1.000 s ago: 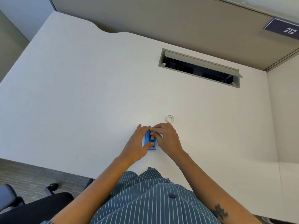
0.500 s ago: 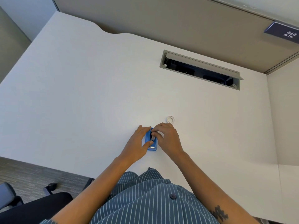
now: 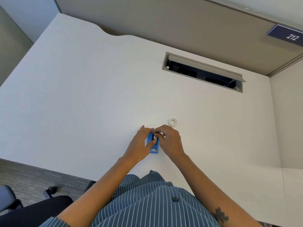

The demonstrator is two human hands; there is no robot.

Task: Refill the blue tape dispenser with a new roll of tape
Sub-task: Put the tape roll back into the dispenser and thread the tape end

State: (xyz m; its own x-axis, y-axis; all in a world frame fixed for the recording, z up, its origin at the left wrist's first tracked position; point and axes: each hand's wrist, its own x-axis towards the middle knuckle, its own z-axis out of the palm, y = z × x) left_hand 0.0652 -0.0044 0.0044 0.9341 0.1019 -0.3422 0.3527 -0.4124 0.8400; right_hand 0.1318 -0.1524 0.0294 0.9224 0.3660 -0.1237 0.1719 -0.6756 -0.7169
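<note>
Okay, I've got the blue tape dispenser (image 3: pixel 153 145) sitting on the white tabletop (image 3: pixel 82 95), close to the near edge and right in front of the striped shirt (image 3: pixel 147 202). Compared with half a second back, the dispenser hasn't shifted, but the right hand (image 3: pixel 170 141) has changed its grip: its fingers (image 3: pixel 158 132) have bunched tighter over the far end of the dispenser, pinching at something small there, and I can't tell from here exactly what they hold. The left hand (image 3: pixel 139 143) is still clamped along the dispenser's left side, thumb laid across the top, fingertips curled round the far corner. Both hands are touching the blue body.

The roll of tape (image 3: pixel 172 122), a small white ring, lies flat on the tabletop just beyond the right hand's knuckles, apart from them, same spot as before.

Further back and to the right, the grey cable hatch (image 3: pixel 203 72) set into the tabletop stands open, dark inside. For writing, there's one thing I can read: a dark blue sign (image 3: pixel 287 36) on the partition at far right, white numerals "212". There's a dark tattoo (image 3: pixel 219 216) on the right forearm, too blurred to make out its shape. A black office chair (image 3: pixel 32 210) shows at near left, over grey carpet.
</note>
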